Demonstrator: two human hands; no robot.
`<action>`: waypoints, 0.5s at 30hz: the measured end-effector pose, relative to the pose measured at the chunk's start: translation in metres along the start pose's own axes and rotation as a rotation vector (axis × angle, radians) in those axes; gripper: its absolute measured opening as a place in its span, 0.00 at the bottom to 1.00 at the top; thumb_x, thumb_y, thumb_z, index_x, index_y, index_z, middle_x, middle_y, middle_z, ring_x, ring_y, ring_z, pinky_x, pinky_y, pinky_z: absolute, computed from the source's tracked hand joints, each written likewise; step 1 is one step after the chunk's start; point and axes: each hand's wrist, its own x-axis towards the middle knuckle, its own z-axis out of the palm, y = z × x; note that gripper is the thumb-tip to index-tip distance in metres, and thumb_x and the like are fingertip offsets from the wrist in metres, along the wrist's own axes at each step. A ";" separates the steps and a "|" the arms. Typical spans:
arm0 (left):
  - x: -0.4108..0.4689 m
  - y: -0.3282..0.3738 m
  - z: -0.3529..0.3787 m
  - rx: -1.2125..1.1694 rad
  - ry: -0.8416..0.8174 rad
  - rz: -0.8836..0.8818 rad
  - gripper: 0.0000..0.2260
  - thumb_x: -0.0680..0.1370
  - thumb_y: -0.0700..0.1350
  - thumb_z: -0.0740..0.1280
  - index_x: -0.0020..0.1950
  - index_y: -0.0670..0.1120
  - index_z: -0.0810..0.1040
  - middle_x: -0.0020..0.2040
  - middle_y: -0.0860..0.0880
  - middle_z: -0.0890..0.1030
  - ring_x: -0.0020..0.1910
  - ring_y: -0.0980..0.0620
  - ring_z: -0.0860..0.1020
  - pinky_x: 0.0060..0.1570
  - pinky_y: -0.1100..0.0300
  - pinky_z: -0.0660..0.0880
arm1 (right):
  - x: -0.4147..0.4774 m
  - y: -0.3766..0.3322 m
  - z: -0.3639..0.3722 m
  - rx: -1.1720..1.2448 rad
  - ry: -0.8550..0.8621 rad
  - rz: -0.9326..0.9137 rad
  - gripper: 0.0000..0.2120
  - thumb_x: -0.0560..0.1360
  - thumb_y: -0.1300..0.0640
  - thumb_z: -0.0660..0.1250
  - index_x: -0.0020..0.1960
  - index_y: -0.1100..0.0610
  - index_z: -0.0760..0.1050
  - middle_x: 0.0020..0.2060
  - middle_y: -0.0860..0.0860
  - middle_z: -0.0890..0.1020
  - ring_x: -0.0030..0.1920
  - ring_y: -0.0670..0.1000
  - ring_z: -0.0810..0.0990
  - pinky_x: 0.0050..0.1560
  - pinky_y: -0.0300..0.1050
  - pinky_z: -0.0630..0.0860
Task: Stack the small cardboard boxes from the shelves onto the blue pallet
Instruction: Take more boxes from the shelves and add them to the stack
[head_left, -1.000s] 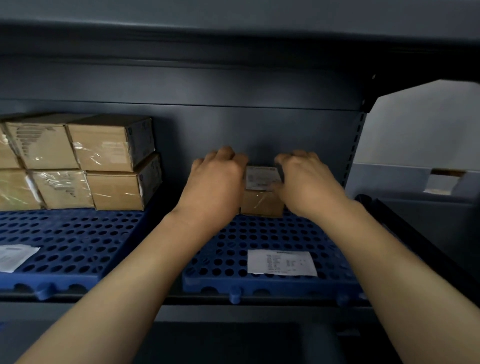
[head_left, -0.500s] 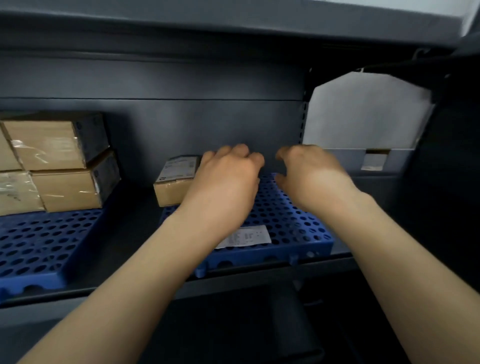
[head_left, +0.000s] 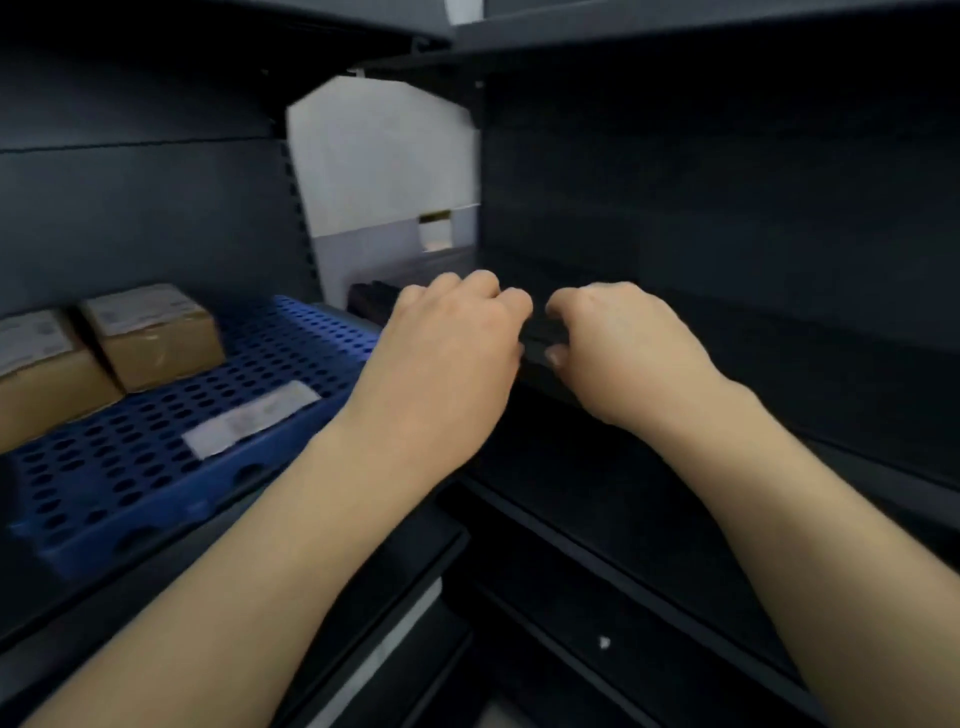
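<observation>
Both hands, left hand (head_left: 447, 353) and right hand (head_left: 618, 348), show a curled, narrow grip holding nothing visible, while the small cardboard boxes (head_left: 156, 335) sit on the blue pallet (head_left: 291, 353) left of the grip, so a blind reach into the dark shelf (head_left: 727, 364) could miss.

Both hands, left (head_left: 447, 353) and right (head_left: 618, 348), curled and empty-looking, though blurred, beside blue pallet (head_left: 171, 457) carrying two cardboard boxes (head_left: 153, 332) and a paper slip (head_left: 249, 418).
</observation>
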 end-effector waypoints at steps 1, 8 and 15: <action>0.004 0.016 0.003 -0.041 0.007 0.048 0.12 0.79 0.45 0.60 0.62 0.49 0.73 0.53 0.48 0.76 0.53 0.46 0.73 0.52 0.51 0.68 | -0.014 0.015 -0.005 -0.018 -0.002 0.055 0.10 0.77 0.57 0.64 0.58 0.56 0.73 0.52 0.54 0.78 0.52 0.56 0.76 0.41 0.47 0.70; 0.033 0.163 0.015 -0.287 0.003 0.405 0.13 0.79 0.47 0.59 0.63 0.48 0.73 0.55 0.48 0.76 0.53 0.47 0.74 0.54 0.51 0.69 | -0.132 0.126 -0.056 -0.183 0.005 0.457 0.14 0.78 0.54 0.63 0.62 0.57 0.72 0.56 0.55 0.78 0.57 0.56 0.75 0.49 0.48 0.72; 0.031 0.341 0.006 -0.478 -0.013 0.700 0.12 0.80 0.47 0.58 0.62 0.48 0.73 0.56 0.49 0.75 0.54 0.48 0.73 0.55 0.51 0.69 | -0.279 0.228 -0.115 -0.281 -0.006 0.839 0.14 0.78 0.56 0.63 0.62 0.57 0.72 0.56 0.56 0.78 0.57 0.57 0.74 0.49 0.48 0.71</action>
